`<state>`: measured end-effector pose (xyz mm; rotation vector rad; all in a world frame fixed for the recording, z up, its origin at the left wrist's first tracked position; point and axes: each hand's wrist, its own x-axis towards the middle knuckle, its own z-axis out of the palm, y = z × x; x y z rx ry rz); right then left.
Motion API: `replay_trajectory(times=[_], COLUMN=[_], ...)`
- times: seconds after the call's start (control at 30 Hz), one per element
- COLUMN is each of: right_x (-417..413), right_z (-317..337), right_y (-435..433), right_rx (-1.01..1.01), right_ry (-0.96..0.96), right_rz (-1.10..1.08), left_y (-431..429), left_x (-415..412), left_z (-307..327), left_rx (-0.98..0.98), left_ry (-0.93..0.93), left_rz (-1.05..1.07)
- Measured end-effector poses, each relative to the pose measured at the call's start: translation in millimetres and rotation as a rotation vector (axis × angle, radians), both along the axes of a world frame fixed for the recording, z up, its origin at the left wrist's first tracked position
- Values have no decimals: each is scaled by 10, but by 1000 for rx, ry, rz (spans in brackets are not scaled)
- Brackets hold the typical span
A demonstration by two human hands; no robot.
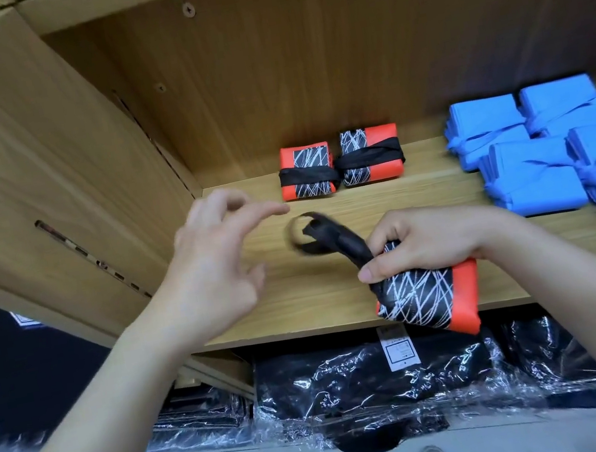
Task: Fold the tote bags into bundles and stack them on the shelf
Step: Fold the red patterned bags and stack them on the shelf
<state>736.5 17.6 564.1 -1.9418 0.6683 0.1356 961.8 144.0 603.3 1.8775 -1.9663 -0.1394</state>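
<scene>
- The right hand (424, 239) holds a folded orange-and-black tote bag (430, 296) tight. Its fingers curl over the top and its thumb pinches the black strap (334, 239).
- The bag sits at the front edge of the wooden shelf (383, 198) and hangs a bit over it.
- The strap's loose end loops up over the middle of the shelf.
- The left hand (215, 264) is wide and loose and holds nothing. It is over the left part of the shelf, near the strap's loop.
- Two tied orange-and-black bundles (305, 176) lie side by side at the back of the shelf, each with a black strap round it.
- A pile of blue bundles (539, 159) fills the right side of the shelf.
- Black things in shiny plastic wrap (356, 383) lie under the shelf.
</scene>
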Motion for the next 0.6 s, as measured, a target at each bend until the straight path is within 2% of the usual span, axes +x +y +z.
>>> replay_trajectory(times=[0.07,0.17,0.23,0.37,0.6], right_x=[12,73,109,49,12], right_z=[-27,-30,-14,65,66], right_y=[-17,17,28,9,13], right_rx=[-54,-110,-118,-142,-6], right_ry=[-5,-19,-21,82,44], right_rz=[20,64,102,136,141], left_y=[38,38,-20,-105,-140], left_x=[-62,-358,-493,-420,-319], left_z=[-54,-169,-280,-316,-358], left_rx=[-167,-263,-283,-281,-204], left_ry=[-233,-367,-441,-427,-466], left_rz=[-130,-363,-405,-409,-418])
